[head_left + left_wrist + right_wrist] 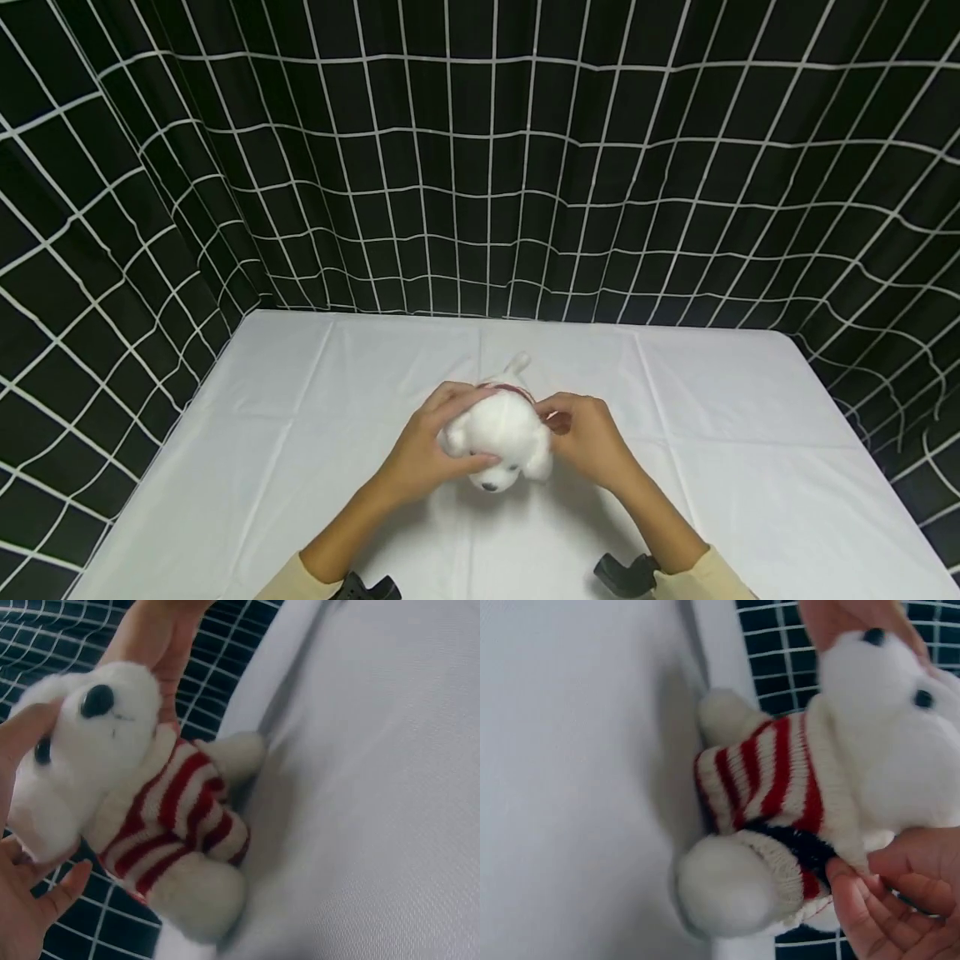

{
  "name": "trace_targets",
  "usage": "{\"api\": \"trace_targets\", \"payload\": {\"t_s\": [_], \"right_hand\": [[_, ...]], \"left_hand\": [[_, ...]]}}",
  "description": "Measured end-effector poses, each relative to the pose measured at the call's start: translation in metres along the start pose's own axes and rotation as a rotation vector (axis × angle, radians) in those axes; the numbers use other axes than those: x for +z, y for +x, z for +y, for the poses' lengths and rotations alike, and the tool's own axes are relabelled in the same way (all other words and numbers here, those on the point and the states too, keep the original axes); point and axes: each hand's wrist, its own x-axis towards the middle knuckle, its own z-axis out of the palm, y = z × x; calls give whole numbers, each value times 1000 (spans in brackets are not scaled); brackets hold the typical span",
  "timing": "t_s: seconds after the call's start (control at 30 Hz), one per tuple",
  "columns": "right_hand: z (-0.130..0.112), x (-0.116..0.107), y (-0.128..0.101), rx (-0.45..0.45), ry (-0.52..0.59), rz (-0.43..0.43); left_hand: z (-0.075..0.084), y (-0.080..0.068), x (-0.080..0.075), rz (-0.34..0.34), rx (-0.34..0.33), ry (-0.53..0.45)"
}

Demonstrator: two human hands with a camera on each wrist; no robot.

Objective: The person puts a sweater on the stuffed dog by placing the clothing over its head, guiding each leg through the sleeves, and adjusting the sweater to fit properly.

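White plush dog point(501, 433) in red-striped sweater point(769, 776) gripped by left hand point(423, 446), sweater hem pinched by right hand point(588, 437), white tablecloth point(300, 433) beneath

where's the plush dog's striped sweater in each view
Head: striped sweater shows as a thin red edge behind the plush dog's head, centre.
Left wrist: centre-left.
Right wrist: centre.
Shared landmark: the dog's black nose.

text: none I can read | toy dog point(501, 433) in my hands: no label | sweater point(769, 776): stripes only
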Motion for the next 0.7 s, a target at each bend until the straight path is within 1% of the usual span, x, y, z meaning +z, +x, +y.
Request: {"api": "trace_targets", "payload": {"t_s": [0.13,0.17,0.23,0.33,0.4,0.47,0.53,0.63,0.7], "right_hand": [[1,-2,2,162,124,-23],[2,-2,2,192,149,-30],[3,-3,3,221,200,-49],[8,-5,2,228,316,-91],[14,-6,2,216,410,-126],[22,-7,3,195,493,-166],[30,-8,3,170,542,-216],[39,-11,3,147,550,-295],[41,-14,3,145,538,-320]], "left_hand": [[2,-2,2,45,36,23],[3,-2,2,51,41,26],[5,-3,3,63,37,32],[8,-3,5,93,35,51],[8,-4,7,117,39,61],[8,-3,8,120,44,69],[7,-3,7,92,48,86],[7,-2,3,22,30,115],[5,0,-3,-6,9,84]]}}
